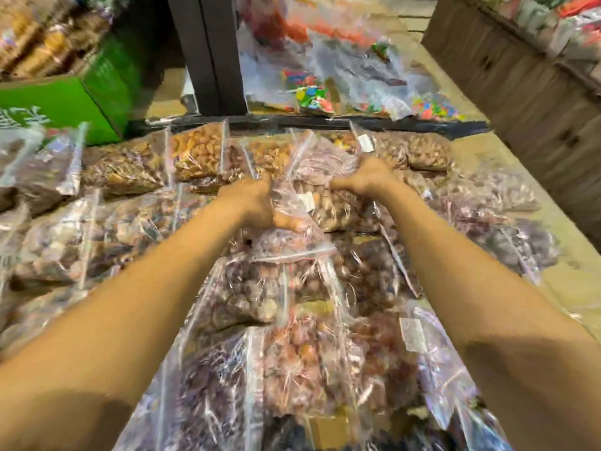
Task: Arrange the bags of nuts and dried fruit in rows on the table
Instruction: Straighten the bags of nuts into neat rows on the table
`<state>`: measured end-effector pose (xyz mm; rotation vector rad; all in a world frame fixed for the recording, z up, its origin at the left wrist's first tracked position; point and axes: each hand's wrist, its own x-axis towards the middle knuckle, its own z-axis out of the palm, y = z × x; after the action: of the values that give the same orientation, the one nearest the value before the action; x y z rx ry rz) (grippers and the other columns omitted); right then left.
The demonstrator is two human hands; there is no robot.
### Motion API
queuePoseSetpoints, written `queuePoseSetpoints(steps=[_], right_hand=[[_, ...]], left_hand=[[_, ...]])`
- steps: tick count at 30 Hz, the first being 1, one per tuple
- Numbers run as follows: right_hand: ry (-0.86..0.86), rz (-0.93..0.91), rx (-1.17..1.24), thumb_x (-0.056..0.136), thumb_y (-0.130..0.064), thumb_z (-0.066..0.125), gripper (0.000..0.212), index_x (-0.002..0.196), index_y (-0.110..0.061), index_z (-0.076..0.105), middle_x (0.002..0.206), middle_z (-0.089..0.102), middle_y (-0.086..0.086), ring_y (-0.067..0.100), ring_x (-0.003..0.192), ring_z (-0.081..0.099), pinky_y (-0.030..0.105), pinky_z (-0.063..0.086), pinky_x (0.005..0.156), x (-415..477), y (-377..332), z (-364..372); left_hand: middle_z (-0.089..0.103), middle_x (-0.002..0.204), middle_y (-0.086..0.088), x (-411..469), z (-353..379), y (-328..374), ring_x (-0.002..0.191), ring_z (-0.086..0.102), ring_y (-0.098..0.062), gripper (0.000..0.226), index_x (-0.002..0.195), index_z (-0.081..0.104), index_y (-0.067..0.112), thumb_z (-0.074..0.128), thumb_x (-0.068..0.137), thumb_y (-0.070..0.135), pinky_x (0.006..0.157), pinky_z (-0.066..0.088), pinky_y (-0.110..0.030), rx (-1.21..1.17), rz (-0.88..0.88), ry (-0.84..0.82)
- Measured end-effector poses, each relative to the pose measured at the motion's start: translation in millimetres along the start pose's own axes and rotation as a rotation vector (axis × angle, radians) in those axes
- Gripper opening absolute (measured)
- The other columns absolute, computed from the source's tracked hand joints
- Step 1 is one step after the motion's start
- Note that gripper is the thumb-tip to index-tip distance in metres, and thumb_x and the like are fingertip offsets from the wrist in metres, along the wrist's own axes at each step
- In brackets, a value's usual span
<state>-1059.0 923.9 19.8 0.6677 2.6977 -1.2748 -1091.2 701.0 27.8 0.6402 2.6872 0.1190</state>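
Clear, crinkled plastic is what both hands are gripping: a transparent bag of pale brown nuts with a small white label, held far out over the table, in the middle of the spread and just short of the back row. The left hand has its fingers clenched on the bag's left edge, and the right hand is clenched on its upper right corner, so the bag is stretched between them.

To do this step well, I judge the bag should be kept level with both grips equal, lowered flat with its sealed edge running the same way as its neighbours', and squared against the bags beside it before the fingers let go; slack film may snag on an adjoining bag. Whether it is being lifted or set down cannot be told, as the frame is blurred.

Just beyond it lie a clear bag of orange-tan nuts and a clear bag of small brown nuts, part of the back row. Nearer the person, a clear bag of dark purplish dried fruit and a clear bag of reddish-pink pieces overlap loosely, not yet in tidy lines. The tan table surface shows bare at the right. Behind stand a green cardboard box and clear bags of bright multicoloured sweets.
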Motion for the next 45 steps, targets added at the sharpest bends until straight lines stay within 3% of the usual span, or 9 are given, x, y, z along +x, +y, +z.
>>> queuePoseSetpoints(steps=[4,8,13,18,22,28,35,39,45], right_hand=[[0.047,0.117,-0.236,0.069,-0.052,0.078,0.047,0.096,-0.018,0.057,0.1,0.062,0.0,0.019,0.084,0.054,0.025,0.044,0.072,-11.5,-10.2,-5.7],[0.265,0.149,-0.141,0.063,-0.056,0.078,0.058,0.091,-0.01,0.057,0.096,0.063,0.004,0.025,0.086,0.06,0.032,0.05,0.072,-33.6,-10.4,10.5],[0.423,0.262,0.438,0.049,-0.037,0.087,0.051,0.08,-0.007,0.059,0.075,0.061,0.003,0.018,0.071,0.062,0.027,0.046,0.06,-85.3,-13.3,-3.4],[0.141,0.23,1.067,0.073,-0.014,0.065,0.011,0.082,-0.011,0.059,0.055,0.065,-0.002,0.009,0.043,0.059,0.016,0.044,0.04,-184.8,-4.0,-30.3],[-0.009,0.326,1.484,0.063,-0.029,0.067,0.015,0.069,-0.015,0.066,0.069,0.06,0.001,0.016,0.057,0.053,0.02,0.039,0.052,-238.4,26.1,-35.5],[0.008,0.384,1.79,0.079,-0.04,0.053,0.03,0.082,-0.018,0.073,0.086,0.069,0.001,0.016,0.072,0.063,0.025,0.049,0.078,-282.1,88.7,-55.6],[0.038,0.242,1.289,0.045,-0.038,0.076,0.039,0.076,-0.015,0.07,0.068,0.067,0.006,0.02,0.064,0.065,0.03,0.041,0.066,-298.0,167.3,-135.7],[0.038,0.098,0.783,0.069,-0.015,0.071,0.017,0.081,-0.007,0.063,0.057,0.065,-0.001,0.01,0.045,0.058,0.024,0.043,0.046,-290.2,197.3,-177.7],[-0.217,-0.152,0.097,0.073,0.001,0.075,0.042,0.108,-0.016,0.058,0.082,0.065,-0.003,0.003,0.055,0.059,0.01,0.046,0.049,-253.1,203.8,-188.4]], left_hand=[[0.069,0.1,-0.005,-9.2,-7.7,-10.6,0.092,0.064,-0.024,0.076,0.097,0.067,0.015,0.065,0.058,0.08,0.081,0.05,-0.035,-0.324,-0.082,-0.084],[0.058,0.104,-0.002,-33.7,-2.6,-29.2,0.077,0.06,-0.017,0.061,0.107,0.064,0.016,0.076,0.065,0.059,0.063,0.05,-0.027,-0.822,-0.221,-0.159],[0.063,0.064,-0.005,-74.8,5.3,-36.2,0.058,0.062,-0.023,0.037,0.092,0.068,0.003,0.08,0.071,0.031,0.067,0.06,-0.044,-1.277,-0.256,-0.05],[0.072,0.082,-0.002,-126.9,9.8,-38.0,0.067,0.068,-0.019,0.022,0.097,0.067,0.018,0.061,0.087,0.036,0.063,0.053,-0.025,-1.736,-0.231,-0.088],[0.07,0.113,-0.009,-160.8,12.2,-25.1,0.094,0.065,-0.026,0.053,0.125,0.061,0.016,0.065,0.08,0.044,0.079,0.05,-0.036,-1.84,-0.215,-0.071],[0.073,0.073,0.0,-194.4,15.0,31.5,0.059,0.068,-0.018,0.021,0.086,0.069,0.021,0.06,0.086,0.04,0.062,0.054,-0.029,-1.84,-0.18,-0.083],[0.072,0.063,0.0,-216.5,30.6,131.5,0.051,0.068,-0.015,0.032,0.069,0.071,0.018,0.056,0.09,0.037,0.048,0.056,-0.025,-1.982,-0.236,0.05],[0.073,0.072,0.004,-222.7,53.4,190.3,0.057,0.069,-0.013,0.02,0.087,0.068,0.022,0.06,0.087,0.04,0.057,0.057,-0.025,-2.043,-0.325,0.201],[0.074,0.077,0.003,-242.8,81.1,230.8,0.067,0.069,-0.017,0.025,0.074,0.075,0.025,0.063,0.085,0.045,0.066,0.057,-0.035,-2.007,-0.378,0.412]])
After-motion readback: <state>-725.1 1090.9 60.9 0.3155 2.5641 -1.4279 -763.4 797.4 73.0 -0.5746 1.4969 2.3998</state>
